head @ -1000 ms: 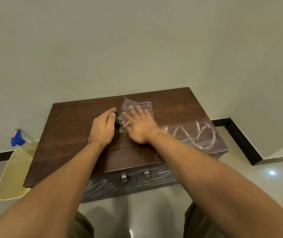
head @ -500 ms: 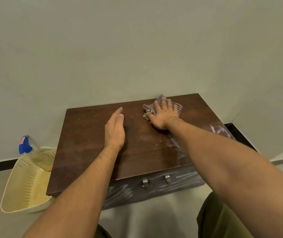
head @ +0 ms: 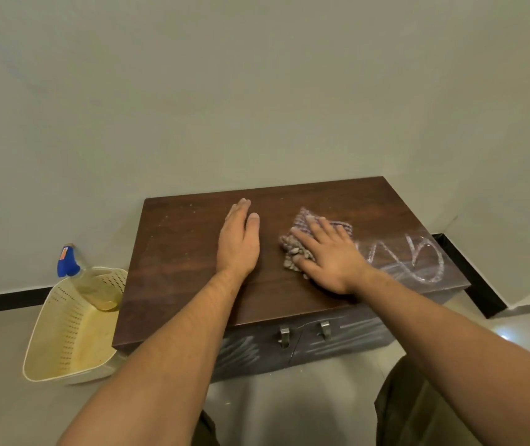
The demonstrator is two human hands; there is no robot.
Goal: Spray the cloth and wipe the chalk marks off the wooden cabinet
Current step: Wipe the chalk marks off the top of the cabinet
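The left hand [head: 238,244] lies flat, palm down, fingers [head: 241,212] straight and closed together, thumb alongside. The right hand [head: 331,257] lies flat, palm down, fingers spread apart.

A dark wooden cabinet [head: 186,252] stands low against the wall, white chalk marks [head: 418,259] looping across the right of its top and streaking its near front. A crumpled purple-grey cloth [head: 296,246] lies right of centre, just left of the loops. A blue-headed spray bottle [head: 96,284] leans at far left.
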